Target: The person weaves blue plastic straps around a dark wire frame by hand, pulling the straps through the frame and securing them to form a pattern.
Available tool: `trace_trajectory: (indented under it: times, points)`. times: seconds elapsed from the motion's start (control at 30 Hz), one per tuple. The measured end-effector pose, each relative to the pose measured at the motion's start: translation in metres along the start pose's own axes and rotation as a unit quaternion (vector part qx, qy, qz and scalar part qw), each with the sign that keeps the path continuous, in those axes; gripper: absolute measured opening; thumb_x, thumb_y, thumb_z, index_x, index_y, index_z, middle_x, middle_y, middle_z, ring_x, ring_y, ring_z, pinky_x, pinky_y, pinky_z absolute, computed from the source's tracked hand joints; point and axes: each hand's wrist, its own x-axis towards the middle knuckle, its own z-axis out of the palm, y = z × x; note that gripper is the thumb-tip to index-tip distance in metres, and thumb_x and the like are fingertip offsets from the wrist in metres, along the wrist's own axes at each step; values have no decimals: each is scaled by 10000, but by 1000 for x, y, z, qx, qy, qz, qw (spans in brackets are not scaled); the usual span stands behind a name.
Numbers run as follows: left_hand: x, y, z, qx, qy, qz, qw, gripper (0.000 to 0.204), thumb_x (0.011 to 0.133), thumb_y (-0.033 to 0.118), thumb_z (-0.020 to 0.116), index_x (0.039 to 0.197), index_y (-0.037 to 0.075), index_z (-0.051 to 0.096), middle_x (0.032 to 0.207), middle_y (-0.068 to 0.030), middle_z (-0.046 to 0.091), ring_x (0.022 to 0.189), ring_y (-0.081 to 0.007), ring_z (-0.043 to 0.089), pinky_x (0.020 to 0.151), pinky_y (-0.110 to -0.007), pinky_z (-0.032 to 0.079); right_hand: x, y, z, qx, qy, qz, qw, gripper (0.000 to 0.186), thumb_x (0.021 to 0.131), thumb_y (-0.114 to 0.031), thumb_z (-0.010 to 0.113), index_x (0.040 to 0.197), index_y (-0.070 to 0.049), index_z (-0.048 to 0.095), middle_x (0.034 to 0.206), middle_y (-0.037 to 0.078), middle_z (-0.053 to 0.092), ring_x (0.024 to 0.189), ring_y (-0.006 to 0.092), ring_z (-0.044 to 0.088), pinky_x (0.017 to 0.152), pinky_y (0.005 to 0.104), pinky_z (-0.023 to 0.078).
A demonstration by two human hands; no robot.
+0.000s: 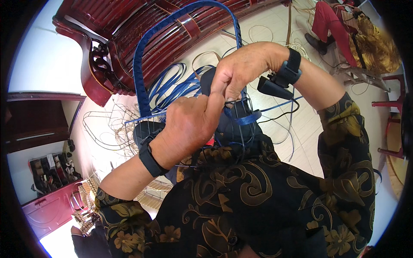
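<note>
My left hand [189, 120] is curled, its forward finger and thumb region pressed against my right hand; what it holds is hidden. My right hand [245, 69] bends down over that spot, pinching a thin dark strand [229, 102]. Beneath both hands lies a workpiece with a tall loop wrapped in blue strip [138, 73], thin rods, and a short curved blue band [247, 118] on the right. Loose flat blue strips [165, 86] pile up inside the loop. A black wedge-shaped object [273, 89] with a cable hangs under my right wrist.
A red wooden bench [97, 26] spans the top left. Tangled wire [103, 124] lies on the tiled floor [301, 146]. A person in red trousers [327, 38] works at upper right beside red stools [391, 103]. A dark rack of items [53, 172] stands at left.
</note>
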Motion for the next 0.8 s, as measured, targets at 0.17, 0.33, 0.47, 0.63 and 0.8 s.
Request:
trace_trajectory:
  times: [0.17,0.33,0.47,0.63,0.8]
  points:
    - [3,4,-1,16,7,-8,1000,168,770,17,646,879,69,529,629,-25,433,510,-173,517,469,-323,416,15,12,-4,112,-90,-12,990,328,852,-59,640,1167,-10,717,899,14,704,824,93,605,755,254,485]
    - [4,5,-4,30,2,-13,999,184,766,11,646,907,54,536,634,-30,439,519,-174,520,474,-327,415,5,8,3,-29,27,-32,999,80,801,-111,616,835,-42,636,663,-33,534,628,123,514,600,302,410]
    - [3,2,-1,12,7,-25,1000,167,782,7,639,881,60,515,631,-38,440,519,-185,526,479,-334,419,-6,0,8,-178,116,-71,974,115,818,-159,597,848,-50,614,641,26,529,624,167,521,601,335,414]
    - [3,-1,-2,1,-3,-45,999,257,796,64,752,979,54,572,618,-106,541,540,-301,583,498,-408,446,-6,13,25,-280,311,-195,887,123,832,-143,639,918,-56,638,875,113,671,829,335,654,716,434,513]
    - [-1,6,-1,-17,5,-55,998,270,801,86,772,965,55,560,620,-115,551,545,-305,587,502,-409,443,-15,22,19,-507,491,-4,708,211,781,-138,709,987,-121,665,977,40,694,973,283,673,780,424,561]
